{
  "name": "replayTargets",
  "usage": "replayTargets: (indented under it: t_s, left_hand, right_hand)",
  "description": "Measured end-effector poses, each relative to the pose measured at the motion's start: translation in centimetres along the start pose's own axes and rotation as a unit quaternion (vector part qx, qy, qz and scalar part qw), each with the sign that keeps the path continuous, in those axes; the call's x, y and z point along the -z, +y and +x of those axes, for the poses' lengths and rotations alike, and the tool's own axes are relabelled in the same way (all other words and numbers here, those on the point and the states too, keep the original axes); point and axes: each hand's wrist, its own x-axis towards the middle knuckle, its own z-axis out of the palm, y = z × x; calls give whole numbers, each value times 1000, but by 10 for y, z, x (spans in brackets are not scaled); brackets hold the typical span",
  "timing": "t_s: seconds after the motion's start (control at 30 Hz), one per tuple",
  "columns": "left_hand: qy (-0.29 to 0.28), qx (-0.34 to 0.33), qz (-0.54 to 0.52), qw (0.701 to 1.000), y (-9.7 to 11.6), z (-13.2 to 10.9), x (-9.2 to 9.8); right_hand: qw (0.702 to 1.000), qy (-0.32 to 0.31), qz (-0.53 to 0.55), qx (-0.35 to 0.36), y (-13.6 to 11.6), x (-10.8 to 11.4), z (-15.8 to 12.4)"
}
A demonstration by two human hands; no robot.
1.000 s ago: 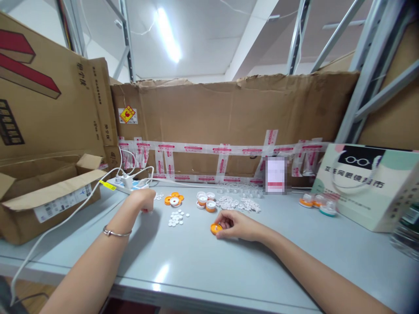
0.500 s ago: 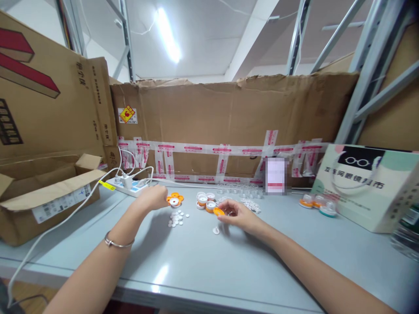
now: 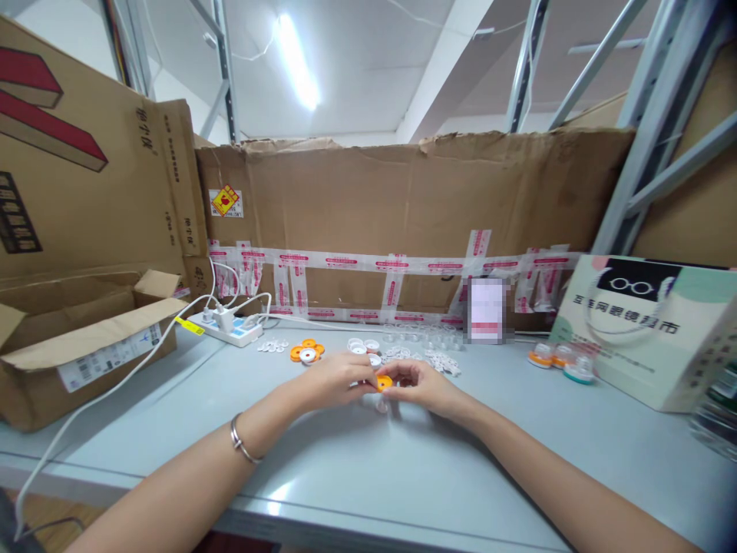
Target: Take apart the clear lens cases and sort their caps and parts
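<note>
An orange ring-shaped part [image 3: 384, 382] is held between both hands above the table. My right hand [image 3: 423, 384] pinches its right side. My left hand [image 3: 339, 379] has its fingers closed at the left edge of the same part; anything small in those fingers is hidden. Just below lies a small whitish piece [image 3: 381, 405]. White round parts [image 3: 357, 346] stand behind my left hand, partly covered by it. Left of them is a cluster of orange parts [image 3: 309, 345] with a white ring [image 3: 307, 355] at its front.
Small white pieces [image 3: 272, 346] lie near a power strip [image 3: 233, 329]. Clear cups [image 3: 423, 332] and white bits [image 3: 442, 362] are at the back. Capped parts [image 3: 561, 357] sit by a paper bag [image 3: 639, 330]. An open carton [image 3: 86, 338] is on the left, a bottle [image 3: 719, 407] far right.
My left hand has moved right, from beside the orange cluster to the orange part in my right hand. That part has shifted slightly down.
</note>
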Motion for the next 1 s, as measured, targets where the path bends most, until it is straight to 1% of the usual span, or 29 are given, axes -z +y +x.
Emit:
replayTargets:
  t_s: [0.13,0.23,0.33,0.4,0.43,0.5,0.53,0.57,0.63,0.67,0.73,0.8,0.93,1.0]
  left_hand:
    - [1,-17,9,1000,1,1,-8]
    - [6,-17,23,1000,3,1,-13]
    - [25,-2,56,998,2,1,-10]
    - [39,32,93,994,-4,1,-2]
    - [44,60,117,990,-8,0,4]
    - [49,142,172,974,-22,-4,18]
    - [47,195,197,960,-31,-8,24]
    - [35,250,216,943,-40,-12,31]
    - [-23,352,235,906,-57,-23,40]
    - [-38,373,237,896,-65,-28,43]
    - [-62,394,237,886,-76,-36,43]
    - [-75,398,234,884,-82,-39,40]
    - [-93,400,229,883,-83,-37,31]
    - [-93,397,228,884,-80,-34,29]
  right_hand:
    - [999,-10,38,-5,-3,-1,-1]
    - [997,-22,76,-5,-3,-1,-1]
    - [994,-13,105,0,-1,0,0]
    - [994,15,104,0,0,2,1]
    - [995,33,98,-2,0,3,1]
    - [994,70,85,-9,-1,5,2]
    - [993,87,82,-13,-1,6,2]
    - [992,99,82,-16,-2,6,2]
    - [990,111,82,-17,-3,7,1]
    - [991,110,80,-15,-4,8,1]
    - [992,101,73,-11,-4,8,1]
    - [993,95,66,-9,-3,8,1]
    - [994,94,58,-16,-2,8,1]
    - [994,95,56,-20,0,9,2]
